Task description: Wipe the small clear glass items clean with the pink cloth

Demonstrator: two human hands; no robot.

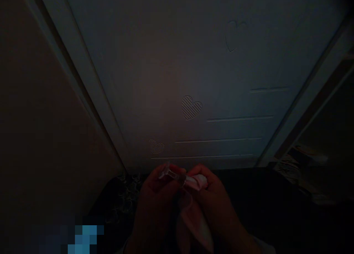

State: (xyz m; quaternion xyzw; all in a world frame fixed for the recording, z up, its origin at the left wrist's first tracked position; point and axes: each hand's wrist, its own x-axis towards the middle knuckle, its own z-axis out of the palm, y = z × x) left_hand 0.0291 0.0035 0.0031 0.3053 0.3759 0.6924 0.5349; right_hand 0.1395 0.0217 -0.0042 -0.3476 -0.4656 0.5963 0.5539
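Observation:
The light is very dim. Low in the middle of the head view, my left hand and my right hand come close together, fingers curled inward. Between the left fingers is a narrow clear plastic piece, its outer end sticking up. My right fingers pinch a bunched part of a pale pink cloth, which meets the plastic piece in the middle. Below the hands, more of the pink cloth hangs in long folds. Darkness and my fingers hide the exact kind of both things.
A pale door with embossed hearts and straight lines fills the background, with frame strips on both sides. A brown surface stands at left. At right are dim, cluttered items. A dark patterned fabric lies behind the left hand.

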